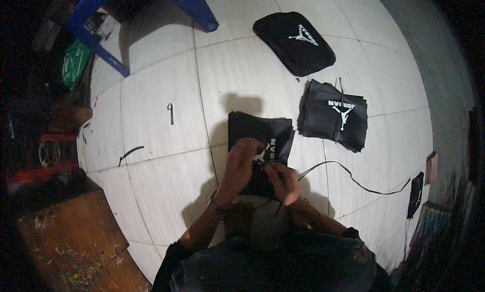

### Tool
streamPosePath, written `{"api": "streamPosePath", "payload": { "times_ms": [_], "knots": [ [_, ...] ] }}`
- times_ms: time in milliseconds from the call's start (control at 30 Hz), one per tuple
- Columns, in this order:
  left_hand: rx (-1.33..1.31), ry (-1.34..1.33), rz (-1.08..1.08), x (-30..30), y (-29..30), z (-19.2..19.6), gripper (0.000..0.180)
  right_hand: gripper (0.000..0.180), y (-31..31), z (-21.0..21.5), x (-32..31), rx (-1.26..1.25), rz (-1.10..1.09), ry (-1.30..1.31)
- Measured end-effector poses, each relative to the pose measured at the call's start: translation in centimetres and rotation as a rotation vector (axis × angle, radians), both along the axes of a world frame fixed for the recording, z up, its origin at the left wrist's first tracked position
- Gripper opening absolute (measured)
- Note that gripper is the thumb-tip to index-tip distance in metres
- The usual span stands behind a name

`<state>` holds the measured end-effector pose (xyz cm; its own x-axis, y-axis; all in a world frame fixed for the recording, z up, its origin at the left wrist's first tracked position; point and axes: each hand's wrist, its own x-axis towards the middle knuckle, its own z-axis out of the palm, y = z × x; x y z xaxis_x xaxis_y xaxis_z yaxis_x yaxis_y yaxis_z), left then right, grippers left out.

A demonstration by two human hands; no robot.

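Note:
A stack of black fabric panels with a white printed figure lies on the floor before me. My left hand rests over its left part, fingers bent toward the print; they are smeared by motion, so their hold is unclear. Closed in a pinch over the print, my right hand grips a thin black cord at the stack's middle. From beside that hand a black cord winds rightward across the tiles. It reaches a small black bundle near the wall.
A second stack of black panels, tied with cord, lies to the right. Beyond it is a rounded black pouch. Black scraps lie left. A blue plastic stool stands far left; a stained brown board is near left.

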<state>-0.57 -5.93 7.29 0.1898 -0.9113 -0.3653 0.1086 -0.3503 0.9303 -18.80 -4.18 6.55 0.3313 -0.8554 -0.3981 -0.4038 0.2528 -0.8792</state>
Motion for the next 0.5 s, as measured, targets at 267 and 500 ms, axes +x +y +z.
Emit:
{"api": "streamPosePath", "payload": {
  "times_ms": [267, 500],
  "knots": [
    [-0.188, -0.389, -0.137, -0.9, 3.4, -0.1, 0.025, 0.018, -0.6, 1.5, 3.3, -0.001, -0.186, -0.172],
    [-0.182, -0.434, 0.211, 3.6, 3.2, -3.8, 0.024, 0.025, -4.4, -1.1, -4.3, 0.138, -0.095, -0.025]
  ]
}}
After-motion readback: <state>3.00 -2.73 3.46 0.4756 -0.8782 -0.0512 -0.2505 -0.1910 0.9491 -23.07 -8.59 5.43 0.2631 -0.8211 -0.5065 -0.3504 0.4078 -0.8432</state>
